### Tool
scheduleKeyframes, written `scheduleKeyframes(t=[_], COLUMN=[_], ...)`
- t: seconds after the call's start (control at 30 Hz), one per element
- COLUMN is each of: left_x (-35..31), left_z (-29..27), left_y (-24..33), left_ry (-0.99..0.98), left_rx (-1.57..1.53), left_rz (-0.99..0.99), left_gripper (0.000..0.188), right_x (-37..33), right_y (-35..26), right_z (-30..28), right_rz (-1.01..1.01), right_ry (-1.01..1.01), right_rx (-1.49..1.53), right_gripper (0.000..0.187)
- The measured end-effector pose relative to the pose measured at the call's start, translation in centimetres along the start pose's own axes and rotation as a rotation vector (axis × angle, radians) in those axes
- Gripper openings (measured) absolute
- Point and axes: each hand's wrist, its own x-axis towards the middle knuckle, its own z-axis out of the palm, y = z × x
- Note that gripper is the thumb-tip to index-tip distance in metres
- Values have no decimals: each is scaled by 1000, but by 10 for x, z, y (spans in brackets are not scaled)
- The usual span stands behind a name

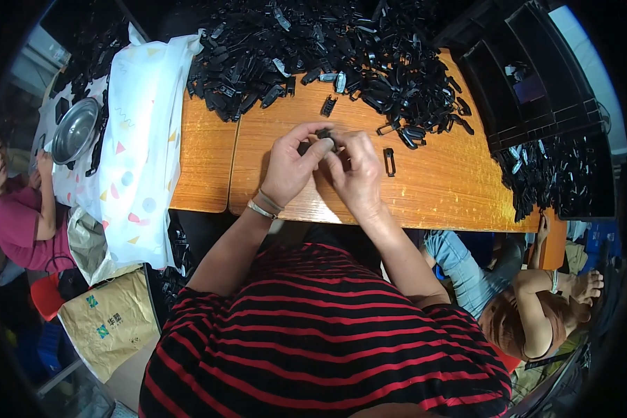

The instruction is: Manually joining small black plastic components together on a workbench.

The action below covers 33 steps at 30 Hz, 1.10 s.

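Above the near part of the wooden table (272, 136), my left hand (290, 166) and my right hand (359, 174) meet with their fingertips close together. Both are closed on a small black plastic part (324, 134), mostly hidden by the fingers and thumbs. A band circles my left wrist. Just beyond my hands lies a short black clip-like piece (329, 105). To the right of my right hand rests a narrow black frame-shaped piece (389, 161). Across the table's far side spreads a large heap of black plastic parts (258, 59), a few with shiny grey faces.
White patterned sheeting (139, 132) covers the left side, near a metal bowl (76, 130). At right stands a black crate (536, 76) beside more black parts (554, 171). Co-workers sit at left (24, 226) and lower right (529, 313). A tan sack (111, 327) stands lower left.
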Motion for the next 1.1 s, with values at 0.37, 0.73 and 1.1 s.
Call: scheduleKeyframes(t=[0.37,0.73,1.1], left_x=[0,21,107], left_z=[0,-15,-31], left_y=[0,2,1], left_ry=[-74,22,-374], left_rx=[-39,-56,1464], left_rz=[25,-285,731], left_gripper=[22,30,24], right_x=[-16,-13,-5], right_y=[-5,30,60], right_z=[12,-43,-80], right_rz=[152,270,257], right_ry=[-97,-271,-309], right_rx=[157,-97,-515], right_gripper=[38,35,33])
